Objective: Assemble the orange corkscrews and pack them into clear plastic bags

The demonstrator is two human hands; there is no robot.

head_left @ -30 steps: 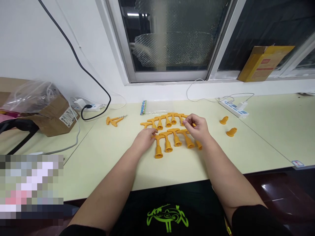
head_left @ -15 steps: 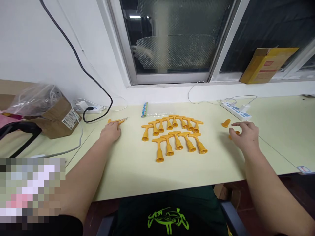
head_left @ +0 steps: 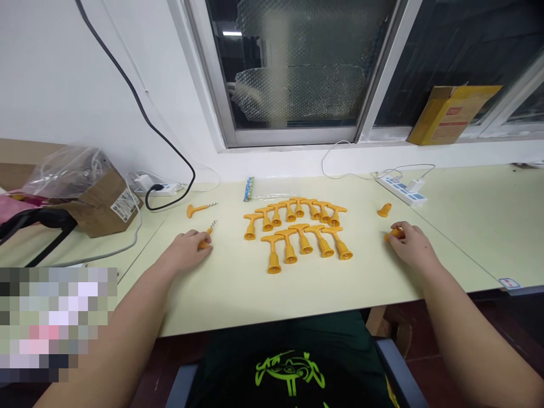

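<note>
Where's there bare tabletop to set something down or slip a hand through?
Bare: between the near row of corkscrews and the table's front edge; between that row and the right hand; right of the power strip.
Crowded: the narrow space between near and far rows, and around the left hand.

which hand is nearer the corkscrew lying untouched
Left. The left hand is just on the near side of the untouched corkscrew, holding another corkscrew; the right hand is across the table, past the orange tools, holding an orange cap.
</note>
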